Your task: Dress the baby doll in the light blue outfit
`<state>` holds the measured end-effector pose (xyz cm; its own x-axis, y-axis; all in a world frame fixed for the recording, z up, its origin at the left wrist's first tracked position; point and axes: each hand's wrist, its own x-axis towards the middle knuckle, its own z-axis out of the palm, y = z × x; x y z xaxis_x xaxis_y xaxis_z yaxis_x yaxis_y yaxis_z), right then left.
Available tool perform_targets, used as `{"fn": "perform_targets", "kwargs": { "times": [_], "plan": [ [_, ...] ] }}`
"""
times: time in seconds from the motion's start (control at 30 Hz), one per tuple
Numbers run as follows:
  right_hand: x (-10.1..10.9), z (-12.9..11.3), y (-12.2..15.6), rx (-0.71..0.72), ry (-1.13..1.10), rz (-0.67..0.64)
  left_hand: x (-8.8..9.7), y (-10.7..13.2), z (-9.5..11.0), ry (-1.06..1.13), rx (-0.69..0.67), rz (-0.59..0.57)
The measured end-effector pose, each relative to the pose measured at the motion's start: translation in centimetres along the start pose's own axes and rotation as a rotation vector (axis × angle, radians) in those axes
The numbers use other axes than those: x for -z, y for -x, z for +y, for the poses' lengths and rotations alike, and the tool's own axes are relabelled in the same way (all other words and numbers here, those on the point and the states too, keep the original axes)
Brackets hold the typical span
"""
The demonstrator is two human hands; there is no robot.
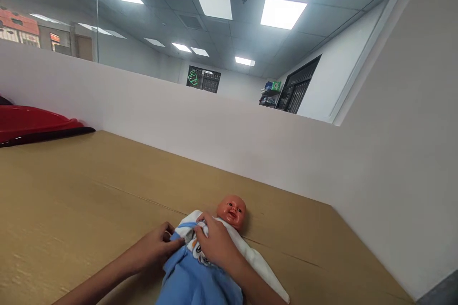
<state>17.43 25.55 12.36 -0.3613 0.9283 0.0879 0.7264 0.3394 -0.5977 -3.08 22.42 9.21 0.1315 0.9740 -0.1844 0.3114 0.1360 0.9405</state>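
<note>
A baby doll (232,210) lies on its back on a brown cardboard surface (89,200), head toward the far wall. It wears a white top and light blue clothing (195,279). My left hand (161,244) pinches the blue and white fabric at the doll's left shoulder side. My right hand (214,243) rests over the doll's chest, fingers curled into the fabric near the collar. Both forearms reach in from the bottom edge.
A white partition wall (214,128) runs along the far side of the surface and turns along the right. A red and black curved object (32,124) lies at the far left. Beyond the partition are ceiling lights and a dark door.
</note>
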Motion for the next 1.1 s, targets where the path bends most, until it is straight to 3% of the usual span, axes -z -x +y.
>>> {"fn": "perform_targets", "kwargs": {
  "times": [0.17, 0.33, 0.53, 0.73, 0.93, 1.1],
  "plan": [
    [-0.1, 0.1, 0.6, -0.003, 0.133, 0.039, 1.6, 1.0, 1.5, -0.233, -0.098, 0.057],
    [-0.5, -1.6, -0.6, -0.017, 0.178, 0.094, 1.0, 2.0, 2.2, -0.425, -0.224, 0.053],
    [-0.7, -3.0, -3.3, 0.011, 0.246, 0.009, 0.7, 2.6, 2.8, -0.533, -0.308, 0.068],
    [0.3, -2.4, -5.2, -0.04, 0.392, -0.033, 1.7, 4.3, 4.1, -0.653, -0.379, 0.083],
    [2.1, -1.6, -4.9, -0.117, 0.501, -0.052, 4.4, 4.2, 3.9, -0.483, -0.305, 0.013],
    [3.9, -1.0, -4.6, -0.206, 0.526, -0.017, 6.5, 3.5, 2.5, -0.271, -0.25, -0.189]
  ]
}}
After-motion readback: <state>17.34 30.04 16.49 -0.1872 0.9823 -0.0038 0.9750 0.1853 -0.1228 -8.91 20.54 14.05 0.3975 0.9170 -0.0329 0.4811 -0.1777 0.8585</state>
